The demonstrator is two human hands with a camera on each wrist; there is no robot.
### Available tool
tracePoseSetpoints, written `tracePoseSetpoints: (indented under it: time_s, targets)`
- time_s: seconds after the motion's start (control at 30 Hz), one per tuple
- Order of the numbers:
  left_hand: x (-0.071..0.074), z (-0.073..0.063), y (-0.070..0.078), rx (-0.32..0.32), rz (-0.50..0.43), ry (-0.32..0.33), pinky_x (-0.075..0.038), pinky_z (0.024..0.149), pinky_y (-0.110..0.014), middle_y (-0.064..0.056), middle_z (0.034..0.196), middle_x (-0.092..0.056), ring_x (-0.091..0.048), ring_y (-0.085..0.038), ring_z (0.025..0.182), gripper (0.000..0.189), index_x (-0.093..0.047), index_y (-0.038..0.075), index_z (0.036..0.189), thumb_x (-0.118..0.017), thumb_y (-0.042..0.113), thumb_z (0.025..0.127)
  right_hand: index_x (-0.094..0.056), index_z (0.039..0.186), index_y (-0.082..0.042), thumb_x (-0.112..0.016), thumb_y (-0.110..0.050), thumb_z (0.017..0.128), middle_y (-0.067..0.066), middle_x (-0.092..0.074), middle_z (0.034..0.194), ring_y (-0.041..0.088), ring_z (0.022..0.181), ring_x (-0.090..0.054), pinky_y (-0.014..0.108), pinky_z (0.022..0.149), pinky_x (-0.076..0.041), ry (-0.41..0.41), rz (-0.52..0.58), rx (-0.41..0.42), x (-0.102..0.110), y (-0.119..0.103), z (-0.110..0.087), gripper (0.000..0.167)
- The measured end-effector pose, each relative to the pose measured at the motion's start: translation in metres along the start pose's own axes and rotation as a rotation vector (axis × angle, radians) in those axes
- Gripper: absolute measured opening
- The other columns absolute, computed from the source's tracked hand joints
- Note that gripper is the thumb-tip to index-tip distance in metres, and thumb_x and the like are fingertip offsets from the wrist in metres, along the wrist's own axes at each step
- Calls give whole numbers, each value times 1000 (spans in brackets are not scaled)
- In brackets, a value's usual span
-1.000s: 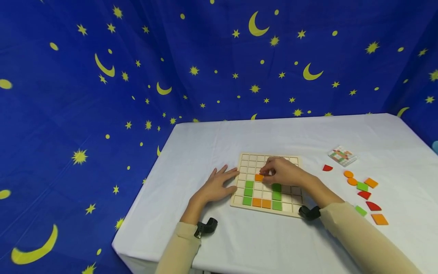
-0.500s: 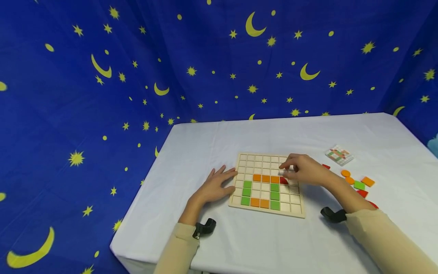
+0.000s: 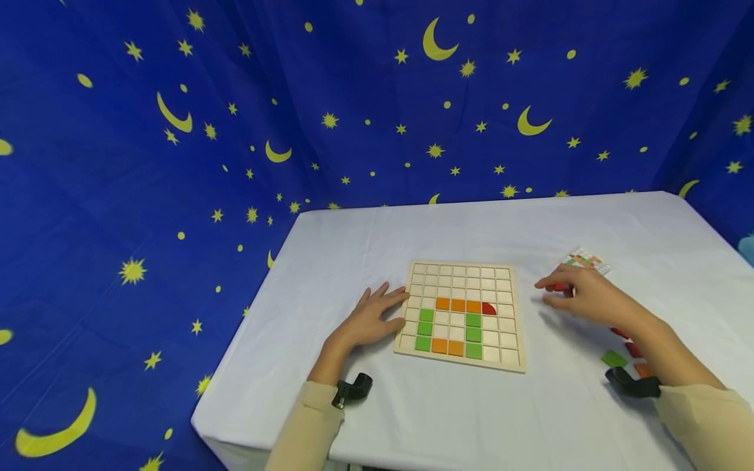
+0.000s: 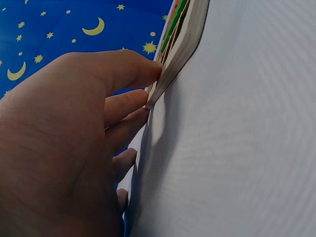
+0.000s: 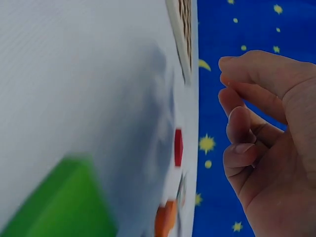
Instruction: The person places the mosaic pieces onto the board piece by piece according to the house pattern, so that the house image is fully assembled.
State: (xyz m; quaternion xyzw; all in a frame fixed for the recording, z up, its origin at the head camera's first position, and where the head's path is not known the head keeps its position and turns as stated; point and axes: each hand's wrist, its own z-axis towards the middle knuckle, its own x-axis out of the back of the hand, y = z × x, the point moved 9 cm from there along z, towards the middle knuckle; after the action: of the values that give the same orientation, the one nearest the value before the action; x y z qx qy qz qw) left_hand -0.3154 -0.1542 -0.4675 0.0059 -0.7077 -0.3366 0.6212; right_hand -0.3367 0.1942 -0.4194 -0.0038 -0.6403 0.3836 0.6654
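My left hand (image 3: 365, 322) lies with spread, straight fingers against the left edge of a wooden grid board (image 3: 503, 273); in the left wrist view, thumb and fingertips meet the board's side (image 4: 185, 52). Set in the grid are orange square tiles (image 3: 458, 305), two columns of green square tiles (image 3: 474, 333) and a red quarter-circle tile (image 3: 488, 309). To the right of the board, my right hand (image 3: 589, 296) hovers with fingers bent and nothing between them. Another red tile (image 3: 559, 287) shows between its fingers in the head view, but the right wrist view has that red tile (image 5: 178, 147) on the table.
A small pattern card (image 3: 589, 258) lies behind my right hand. Loose tiles are partly hidden under the right forearm, among them a green tile (image 3: 614, 358) and an orange one (image 3: 643, 371). Star-patterned blue cloth (image 3: 353, 85) hangs behind the white-covered table (image 3: 353, 242).
My right hand has let go of the red quarter-circle tile on the board and moved right, off the board. Orange tiles in the upper row are now uncovered. My left hand stays put.
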Motion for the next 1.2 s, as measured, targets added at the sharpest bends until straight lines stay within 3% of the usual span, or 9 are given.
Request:
tracePoseSetpoints:
  time_s: [0.23,0.47,0.6,0.8,1.0,1.2]
  targets:
    - [-1,1,-2,3,-4,-7,1,115,-46,8,153,-32,-10,-21,145,57,-44,23,146,-57,39,93,-72,109,-11,-76,-22,84,-2,-64,93,13,65,-47,25,50,-40,6,-12,-97,9,27,-24,28]
    - [-3,2,-1,2,-13,-12,1,115,-46,8,153,-32,-10,-21,145,57,-44,22,146,-57,39,93,-71,111,-8,-77,-28,82,1,-56,86,16,68,-46,25,49,-39,-1,-62,-169,15,55,-46,36]
    - [-3,1,-2,12,-3,-10,1,115,-45,9,153,-31,-10,-19,145,57,-44,24,146,-57,40,93,-70,112,-7,-78,-30,82,5,-59,92,17,68,-47,25,46,-42,2,-50,-226,21,69,-57,38]
    - [-2,1,-3,17,-3,0,1,115,-44,9,153,-31,-9,-18,145,57,-45,25,146,-57,39,92,-70,110,-5,-79,-26,79,7,-61,93,21,73,-48,26,54,-43,-12,-76,-272,25,82,-66,39]
    - [-2,2,-4,21,-2,-3,2,115,-43,9,153,-31,-9,-18,145,57,-44,25,146,-57,40,92,-72,106,-5,-79,-30,78,18,-64,101,30,83,-52,44,68,-47,-43,-97,-334,22,95,-73,38]
    - [-2,2,-3,20,-1,-8,1,115,-44,9,153,-31,-9,-18,145,58,-44,24,146,-57,40,93,-73,103,-4,-78,-28,78,15,-65,98,29,80,-52,44,67,-46,-40,-95,-343,22,98,-76,34]
